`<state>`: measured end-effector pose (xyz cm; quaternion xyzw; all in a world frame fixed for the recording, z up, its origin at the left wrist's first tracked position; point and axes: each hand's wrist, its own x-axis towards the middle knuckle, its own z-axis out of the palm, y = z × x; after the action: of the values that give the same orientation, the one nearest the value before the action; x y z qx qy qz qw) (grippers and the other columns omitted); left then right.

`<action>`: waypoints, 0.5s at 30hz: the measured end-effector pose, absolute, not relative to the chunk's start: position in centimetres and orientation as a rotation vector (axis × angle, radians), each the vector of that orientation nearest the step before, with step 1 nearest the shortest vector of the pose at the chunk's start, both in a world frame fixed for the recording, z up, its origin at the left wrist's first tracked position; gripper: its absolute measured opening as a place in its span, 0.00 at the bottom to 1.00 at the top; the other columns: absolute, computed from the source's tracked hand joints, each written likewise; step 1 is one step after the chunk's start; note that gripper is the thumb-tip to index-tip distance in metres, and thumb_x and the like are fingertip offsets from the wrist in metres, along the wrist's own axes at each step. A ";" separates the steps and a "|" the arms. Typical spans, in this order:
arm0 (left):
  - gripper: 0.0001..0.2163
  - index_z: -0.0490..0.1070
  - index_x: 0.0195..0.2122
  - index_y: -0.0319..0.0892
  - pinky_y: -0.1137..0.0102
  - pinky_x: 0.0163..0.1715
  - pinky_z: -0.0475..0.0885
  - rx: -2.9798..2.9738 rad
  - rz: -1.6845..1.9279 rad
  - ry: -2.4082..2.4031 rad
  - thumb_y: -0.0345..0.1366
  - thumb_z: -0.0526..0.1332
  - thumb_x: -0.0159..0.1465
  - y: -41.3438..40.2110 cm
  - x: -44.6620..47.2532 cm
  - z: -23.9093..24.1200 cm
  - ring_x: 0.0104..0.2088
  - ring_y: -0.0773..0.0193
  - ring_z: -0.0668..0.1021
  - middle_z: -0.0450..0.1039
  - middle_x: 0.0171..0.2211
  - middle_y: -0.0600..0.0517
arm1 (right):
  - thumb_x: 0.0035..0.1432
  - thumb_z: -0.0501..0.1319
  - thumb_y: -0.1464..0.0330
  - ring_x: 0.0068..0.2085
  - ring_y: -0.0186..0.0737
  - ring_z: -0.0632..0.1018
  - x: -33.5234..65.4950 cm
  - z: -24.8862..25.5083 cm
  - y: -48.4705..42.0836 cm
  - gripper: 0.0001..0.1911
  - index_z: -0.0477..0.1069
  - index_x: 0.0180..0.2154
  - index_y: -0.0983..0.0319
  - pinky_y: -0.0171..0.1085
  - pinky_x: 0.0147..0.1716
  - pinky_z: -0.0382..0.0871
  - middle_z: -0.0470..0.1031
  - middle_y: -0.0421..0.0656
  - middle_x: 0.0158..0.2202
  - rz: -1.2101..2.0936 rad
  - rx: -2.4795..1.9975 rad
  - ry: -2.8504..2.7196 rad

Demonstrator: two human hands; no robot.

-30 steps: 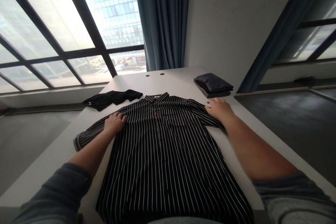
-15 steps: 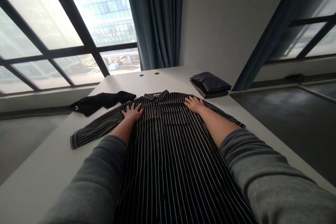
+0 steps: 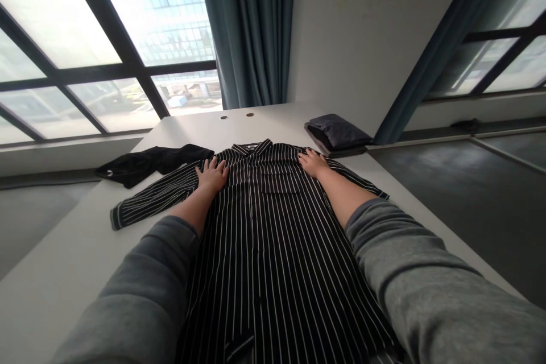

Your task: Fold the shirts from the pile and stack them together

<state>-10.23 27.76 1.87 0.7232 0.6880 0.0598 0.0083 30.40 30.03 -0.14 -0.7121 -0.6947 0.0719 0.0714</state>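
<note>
A black shirt with white stripes (image 3: 273,244) lies spread front side up, its collar at the far end and its sleeves out to both sides. On the shoulder area at the left rests my left hand (image 3: 212,175), open, fingers spread over the cloth. My right hand (image 3: 313,162) lies open on the opposite shoulder area, palm down. Near the bottom of the view the shirt's lower hem shows, with a small folded-over bit at its middle. My forearms cover part of the shirt's sides.
The shirt lies on a white table (image 3: 55,290). A crumpled black garment (image 3: 153,162) sits beyond the left sleeve. Folded dark clothes (image 3: 339,133) are stacked at the far right, near the table's edge. Behind are a blue curtain (image 3: 251,28) and windows.
The view has shifted slightly, and more of the shirt's lower hem shows now. Both hands stay flat on the shoulder areas, still open.
</note>
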 end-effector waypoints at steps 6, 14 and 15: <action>0.27 0.62 0.72 0.53 0.37 0.71 0.47 2.664 0.139 1.754 0.53 0.48 0.76 13.7 -11.5 2.8 0.75 0.44 0.55 0.53 0.75 0.47 | 0.73 0.53 0.60 0.77 0.58 0.48 29.5 1.2 18.6 0.28 0.68 0.67 0.66 0.58 0.74 0.41 0.52 0.54 0.75 -0.149 -1.565 -2.394; 0.27 0.63 0.70 0.61 0.47 0.65 0.68 2.653 0.049 1.230 0.44 0.63 0.69 -6.5 -16.3 4.4 0.68 0.47 0.69 0.64 0.70 0.51 | 0.69 0.62 0.55 0.75 0.59 0.56 29.8 2.4 -2.1 0.31 0.65 0.69 0.53 0.66 0.72 0.48 0.57 0.49 0.74 0.519 -1.109 -2.712; 0.27 0.66 0.68 0.61 0.49 0.63 0.70 2.646 0.043 1.190 0.44 0.66 0.67 -7.9 -16.7 4.6 0.65 0.48 0.71 0.67 0.68 0.51 | 0.67 0.64 0.55 0.74 0.59 0.59 29.8 2.7 -3.8 0.31 0.67 0.68 0.53 0.67 0.72 0.46 0.61 0.50 0.72 0.576 -1.058 -2.714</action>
<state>-16.69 -7.88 4.56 0.9053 0.4072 0.0148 0.1198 29.84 -3.81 2.69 -0.3550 -0.9106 0.1933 0.0863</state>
